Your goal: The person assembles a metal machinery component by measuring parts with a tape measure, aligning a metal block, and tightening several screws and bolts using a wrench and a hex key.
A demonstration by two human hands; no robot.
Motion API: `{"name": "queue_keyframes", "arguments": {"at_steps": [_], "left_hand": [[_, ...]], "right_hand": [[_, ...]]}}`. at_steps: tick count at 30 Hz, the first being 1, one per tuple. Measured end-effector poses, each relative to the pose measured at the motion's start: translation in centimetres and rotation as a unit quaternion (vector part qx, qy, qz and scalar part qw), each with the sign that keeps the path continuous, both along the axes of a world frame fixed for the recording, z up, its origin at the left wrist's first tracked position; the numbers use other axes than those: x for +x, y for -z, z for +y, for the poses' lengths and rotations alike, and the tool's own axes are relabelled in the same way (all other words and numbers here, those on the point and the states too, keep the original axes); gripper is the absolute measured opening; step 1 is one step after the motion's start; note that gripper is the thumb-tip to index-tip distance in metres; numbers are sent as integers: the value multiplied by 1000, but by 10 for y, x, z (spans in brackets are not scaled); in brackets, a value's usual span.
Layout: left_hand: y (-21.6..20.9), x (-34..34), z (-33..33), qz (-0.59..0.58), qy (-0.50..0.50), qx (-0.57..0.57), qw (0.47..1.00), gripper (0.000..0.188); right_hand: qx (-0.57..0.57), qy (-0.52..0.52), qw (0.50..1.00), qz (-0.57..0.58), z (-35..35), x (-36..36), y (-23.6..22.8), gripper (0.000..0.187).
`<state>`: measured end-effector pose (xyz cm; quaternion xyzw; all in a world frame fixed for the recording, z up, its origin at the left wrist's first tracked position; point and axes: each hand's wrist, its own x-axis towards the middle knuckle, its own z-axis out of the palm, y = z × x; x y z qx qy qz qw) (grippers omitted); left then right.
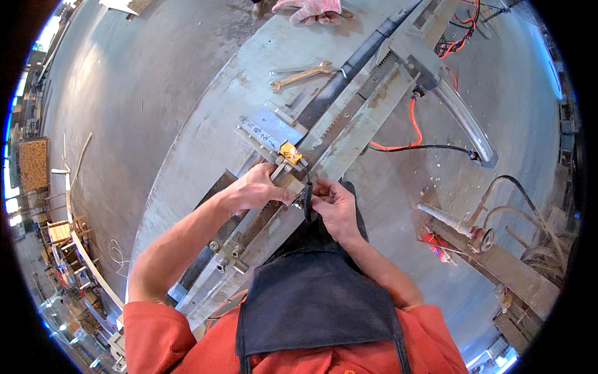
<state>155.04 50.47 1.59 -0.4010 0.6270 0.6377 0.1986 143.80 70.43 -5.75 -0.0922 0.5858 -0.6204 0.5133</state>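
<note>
In front of me a metal bracket [289,182] sits on a long machine rail [339,132]. A small yellow part [290,153] with a bright spot is mounted at its top, and a black cable [308,198] hangs down from there. My left hand [254,187] is closed on the bracket from the left, thumb against its lower end. From the right, my right hand [337,209] closes its thumb and fingers in a pinch beside the cable. Whatever lies between those fingertips is too small and hidden to make out.
On the grey table [208,118] lie an open-end wrench [303,76], a thin metal rod and pink-white gloves [311,9]. A labelled metal plate [274,128] adjoins the bracket. A shiny cylinder [464,118] juts out right, near orange hoses [414,128]. A workbench with hoses stands lower right.
</note>
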Motion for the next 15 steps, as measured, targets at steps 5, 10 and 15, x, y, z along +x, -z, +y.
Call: {"name": "queue_keyframes", "arguments": {"at_steps": [5,10,15], "left_hand": [[2,6,-3,42,-10,46,998,57],[13,12,5,66,41,-83,994,62],[-5,7,10,42,39,-114,992,63]], "right_hand": [[2,21,1000,-11,1,5,4,42],[-11,23,1000,9,3,15,6,46],[3,37,999,9,4,18,7,48]]}}
